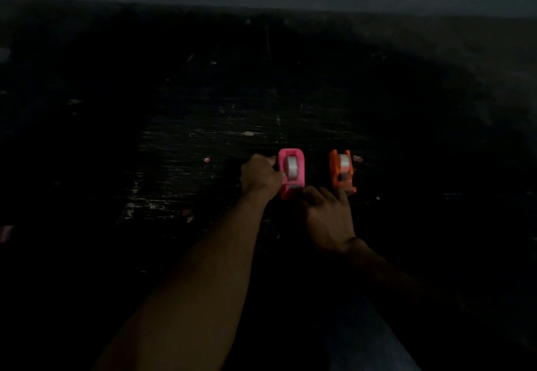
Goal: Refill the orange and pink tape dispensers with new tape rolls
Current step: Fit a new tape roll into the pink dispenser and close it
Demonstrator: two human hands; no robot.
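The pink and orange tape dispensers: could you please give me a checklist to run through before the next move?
1. Pink tape dispenser loaded: ok, a whitish roll sits inside.
2. Orange tape dispenser loaded: ok, a second roll sits inside.
3. Both dispensers upright on the dark surface: ok.
4. Left hand steadying the pink one: ok, it grips its left side.
5. Right hand grip: cannot tell; its fingers reach the near ends of both dispensers, but it is too dark to see a hold.
6. Tape ends fed to the cutters: cannot tell.
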